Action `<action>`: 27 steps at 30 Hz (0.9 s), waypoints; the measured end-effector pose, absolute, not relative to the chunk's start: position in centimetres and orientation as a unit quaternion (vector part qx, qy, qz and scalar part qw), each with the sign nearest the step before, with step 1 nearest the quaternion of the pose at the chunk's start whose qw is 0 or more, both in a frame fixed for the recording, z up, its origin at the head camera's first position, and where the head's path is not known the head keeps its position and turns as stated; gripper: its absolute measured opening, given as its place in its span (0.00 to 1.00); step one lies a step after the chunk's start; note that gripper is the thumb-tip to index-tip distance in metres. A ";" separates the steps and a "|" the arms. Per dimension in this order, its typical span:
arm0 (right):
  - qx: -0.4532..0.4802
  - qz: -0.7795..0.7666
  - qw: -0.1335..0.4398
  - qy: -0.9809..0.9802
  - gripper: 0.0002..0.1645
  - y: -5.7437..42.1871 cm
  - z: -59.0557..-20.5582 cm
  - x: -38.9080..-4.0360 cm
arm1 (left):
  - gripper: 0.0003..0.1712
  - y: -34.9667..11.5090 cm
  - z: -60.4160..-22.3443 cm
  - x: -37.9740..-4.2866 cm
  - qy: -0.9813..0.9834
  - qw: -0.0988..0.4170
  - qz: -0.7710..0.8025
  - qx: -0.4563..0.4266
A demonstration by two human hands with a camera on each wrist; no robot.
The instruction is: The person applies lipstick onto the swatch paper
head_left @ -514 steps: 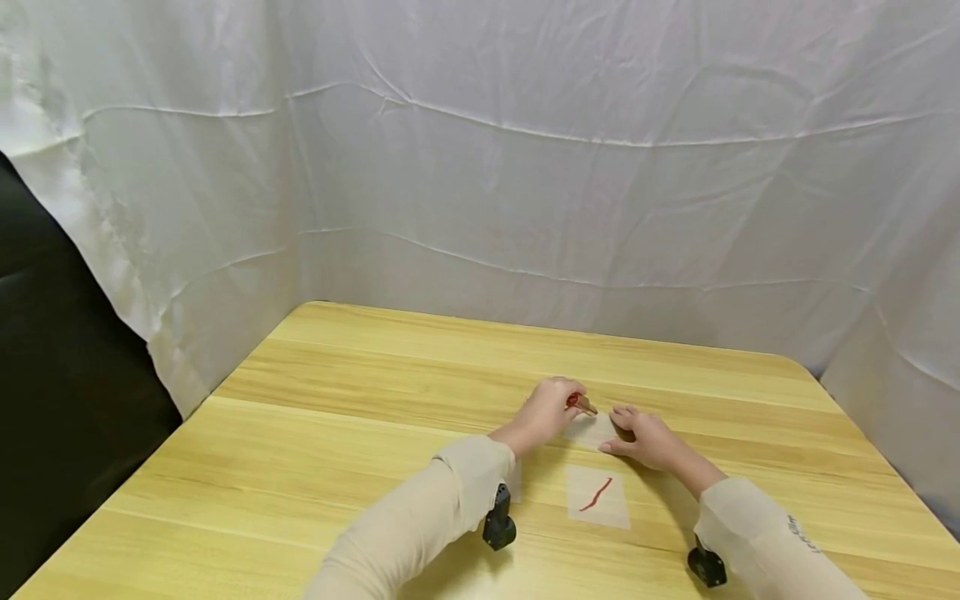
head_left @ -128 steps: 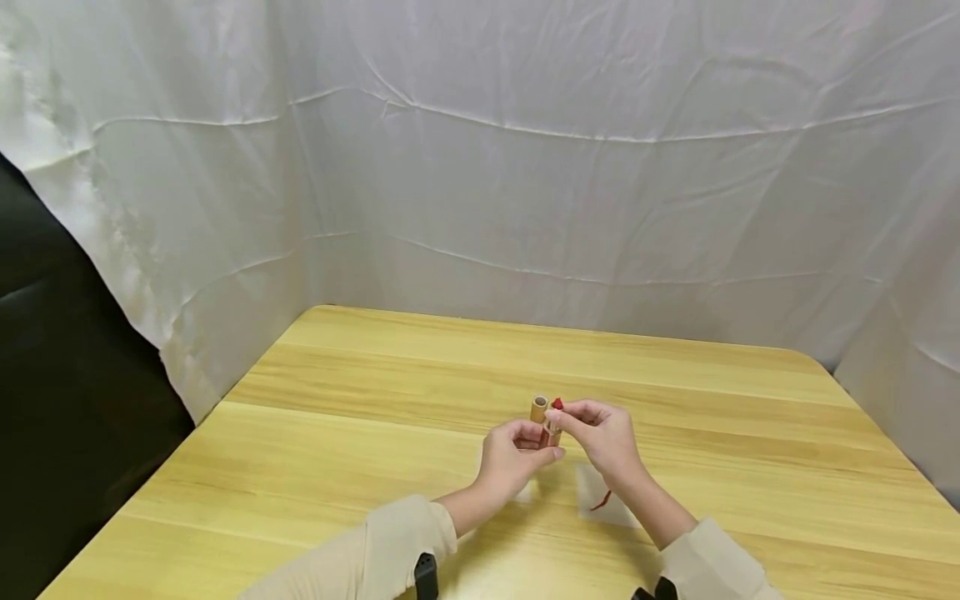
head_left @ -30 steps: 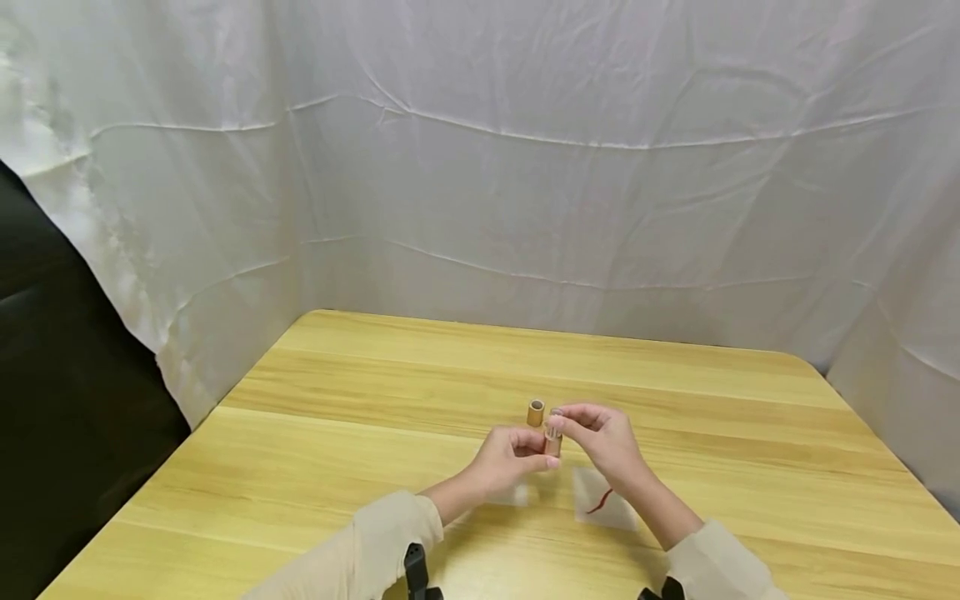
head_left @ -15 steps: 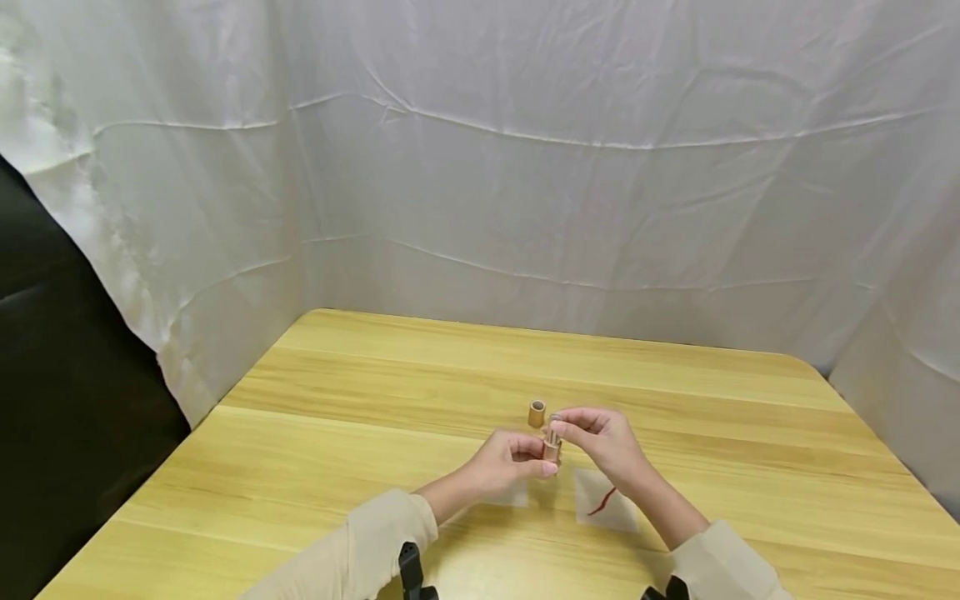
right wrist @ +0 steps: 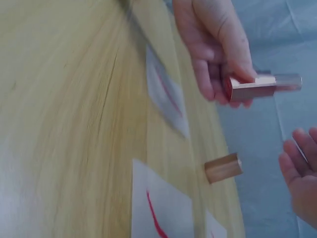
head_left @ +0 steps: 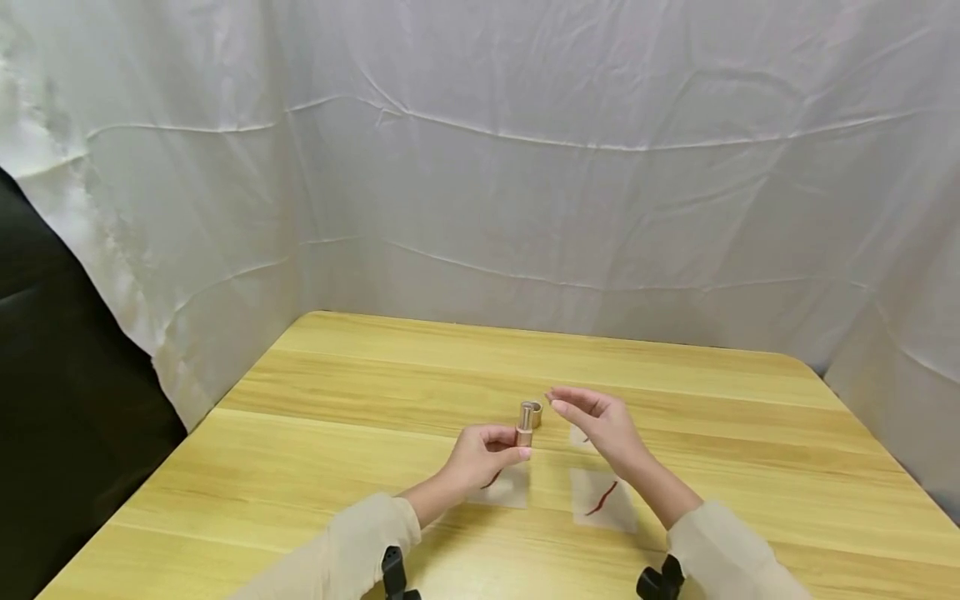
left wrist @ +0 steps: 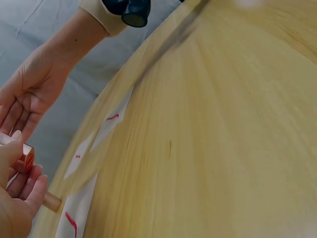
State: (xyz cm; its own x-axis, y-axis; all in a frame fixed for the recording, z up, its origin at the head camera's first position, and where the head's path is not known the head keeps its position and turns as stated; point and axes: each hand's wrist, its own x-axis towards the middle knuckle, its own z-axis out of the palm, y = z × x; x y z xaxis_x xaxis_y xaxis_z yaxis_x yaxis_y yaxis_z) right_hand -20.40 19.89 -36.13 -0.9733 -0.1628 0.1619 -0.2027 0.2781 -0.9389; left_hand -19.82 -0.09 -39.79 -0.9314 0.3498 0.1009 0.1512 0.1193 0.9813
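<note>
My left hand pinches a rose-gold lipstick between thumb and fingers, holding it upright above the table. Its upper end is a narrower, clear-looking sleeve, plain in the right wrist view, and no red tip sticks out of it. In the same view a red patch marks the base of the lipstick. My right hand hovers to the right with loosely bent fingers and nothing in them, apart from the lipstick. Just behind the lipstick a gold cap stands on the table, its hollow end up.
Three small white paper sheets lie on the wood-grain table, each with a red stroke: a front right sheet, a left sheet partly under my left hand, and a back sheet partly behind my right hand. Pale cloth hangs behind.
My right hand has let go of the lipstick's top and drawn away. My left hand has moved left with the lipstick. The red tip seen seconds ago no longer shows; the cap stays put.
</note>
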 end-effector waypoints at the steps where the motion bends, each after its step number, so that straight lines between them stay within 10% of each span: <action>1: 0.110 0.591 0.023 -0.799 0.25 19.9 -36.2 -20.5 | 0.15 -0.2 -39.8 -19.9 0.747 0.075 0.640 0.163; 12: 0.099 0.559 0.077 -0.819 0.26 19.8 -38.5 -22.5 | 0.17 -1.4 -40.2 -19.8 0.753 0.055 0.638 0.153; 27: 0.077 0.561 0.013 -0.824 0.31 19.5 -40.7 -24.5 | 0.15 -1.8 -40.9 -19.9 0.748 0.058 0.648 0.131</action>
State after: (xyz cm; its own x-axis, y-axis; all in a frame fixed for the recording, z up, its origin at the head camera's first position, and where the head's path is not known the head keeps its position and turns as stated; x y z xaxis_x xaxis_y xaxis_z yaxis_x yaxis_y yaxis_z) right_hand -24.49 19.52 -40.66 -0.9878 -0.1121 0.1084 -0.1420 0.3597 -0.9222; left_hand -19.87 -1.81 -40.85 -0.9590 0.2709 0.0834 0.1212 0.1260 0.9846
